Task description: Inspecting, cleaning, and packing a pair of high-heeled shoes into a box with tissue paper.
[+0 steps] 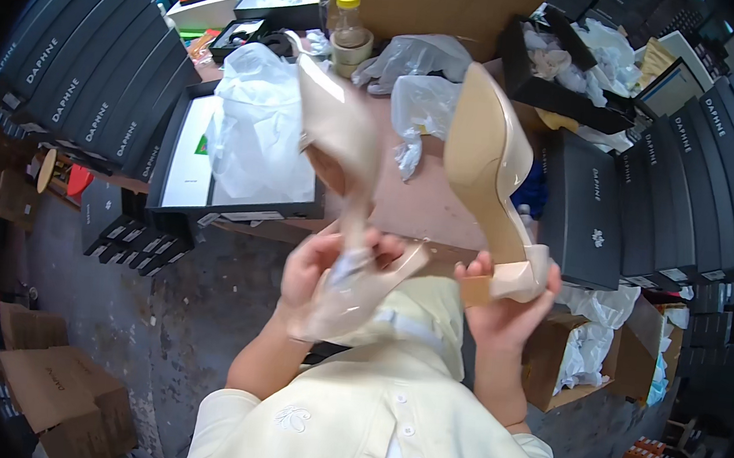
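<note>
My left hand [310, 268] is wrapped round the back part of a beige pointed high-heeled shoe [342, 121]. That shoe is smeared by motion, its toe pointing away from me. My right hand [513, 318] grips the heel end of a second beige high-heeled shoe [479, 143]. Its tan sole is turned toward me and its pointed toe is up. Both shoes are held apart from each other above the near edge of the table [427, 204]. Left of them lies an open black shoe box [313, 197] with crumpled white wrapping [258, 121] over it.
Stacks of black shoe boxes stand at left [91, 70] and right [667, 187]. Farther back are a jar with a yellow lid [347, 20], clear plastic bags [423, 102] and a black box of crumpled wrapping [568, 72]. Cardboard cartons [69, 386] sit on the floor.
</note>
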A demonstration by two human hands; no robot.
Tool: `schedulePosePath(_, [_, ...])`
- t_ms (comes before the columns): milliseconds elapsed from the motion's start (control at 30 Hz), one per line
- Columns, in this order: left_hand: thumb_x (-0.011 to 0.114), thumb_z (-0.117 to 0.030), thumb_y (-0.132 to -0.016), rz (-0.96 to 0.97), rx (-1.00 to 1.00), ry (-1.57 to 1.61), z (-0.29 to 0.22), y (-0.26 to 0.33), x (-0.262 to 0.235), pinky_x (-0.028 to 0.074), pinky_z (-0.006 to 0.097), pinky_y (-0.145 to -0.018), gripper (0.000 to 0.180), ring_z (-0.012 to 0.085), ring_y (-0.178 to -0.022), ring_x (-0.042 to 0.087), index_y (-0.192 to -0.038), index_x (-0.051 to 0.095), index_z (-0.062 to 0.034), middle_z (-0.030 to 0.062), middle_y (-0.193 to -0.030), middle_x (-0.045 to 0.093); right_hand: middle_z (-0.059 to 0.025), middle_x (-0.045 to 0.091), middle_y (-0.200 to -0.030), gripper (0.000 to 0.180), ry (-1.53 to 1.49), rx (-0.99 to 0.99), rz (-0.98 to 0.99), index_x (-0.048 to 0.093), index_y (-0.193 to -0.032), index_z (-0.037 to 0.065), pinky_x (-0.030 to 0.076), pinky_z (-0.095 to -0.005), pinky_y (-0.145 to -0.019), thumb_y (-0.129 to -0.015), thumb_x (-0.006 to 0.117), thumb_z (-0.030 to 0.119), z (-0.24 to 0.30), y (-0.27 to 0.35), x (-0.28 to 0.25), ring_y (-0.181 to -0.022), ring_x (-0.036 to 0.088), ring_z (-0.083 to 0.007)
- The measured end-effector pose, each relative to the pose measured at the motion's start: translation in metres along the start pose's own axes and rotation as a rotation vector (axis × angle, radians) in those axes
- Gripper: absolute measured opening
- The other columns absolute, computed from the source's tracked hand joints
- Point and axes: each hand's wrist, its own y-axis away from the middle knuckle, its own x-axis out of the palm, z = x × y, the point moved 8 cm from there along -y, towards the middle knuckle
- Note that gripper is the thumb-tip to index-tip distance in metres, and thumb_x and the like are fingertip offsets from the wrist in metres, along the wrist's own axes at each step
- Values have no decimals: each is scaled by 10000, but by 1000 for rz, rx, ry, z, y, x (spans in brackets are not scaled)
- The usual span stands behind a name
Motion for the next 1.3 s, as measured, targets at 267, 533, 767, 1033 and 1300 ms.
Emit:
schedulePosePath(267, [322,-601,-887,367,-70,159,17,-12,-8,298,405,-930,490,152,-572,430,-794,377,-123,2,-507,449,-128,610,-808,634,-399,327,-35,601,-1067,111,407,-366,-749,-795,384,641,-35,4,-21,-661,543,-211])
schedulePosePath(533, [501,-421,-701,569,-269,30,36,-27,3,352,400,-874,345,165,-584,433,-789,395,-105,52,-563,479,-99,586,-759,648,-445,404,49,597,-1099,145,357,-305,-699,-803,345,664,-51,1,-26,-572,502,-145])
schedulePosePath(767, [583,-290,-607,560,-377,-110,41,-34,-8,438,317,-664,520,211,-695,496,-992,421,20,110,-760,478,-43,608,-840,596,-358,445,171,609,-949,101,354,-274,-742,-835,385,641,-54,-7,-26,-610,525,-89])
schedulePosePath(1033, [696,-371,-610,644,-463,-275,45,-30,-8,423,261,-610,592,142,-649,477,-944,471,61,70,-714,467,20,568,-712,252,-333,471,103,585,-917,101,359,-251,-677,-888,472,325,-60,-6,-47,-522,498,-49])
schedulePosePath(1300, [627,-249,-539,677,-554,-258,43,-22,-16,363,261,-530,488,134,-616,421,-881,513,81,128,-831,471,27,510,-570,394,-345,508,139,589,-956,92,353,-240,-599,-910,405,437,-65,-5,-59,-424,473,-51])
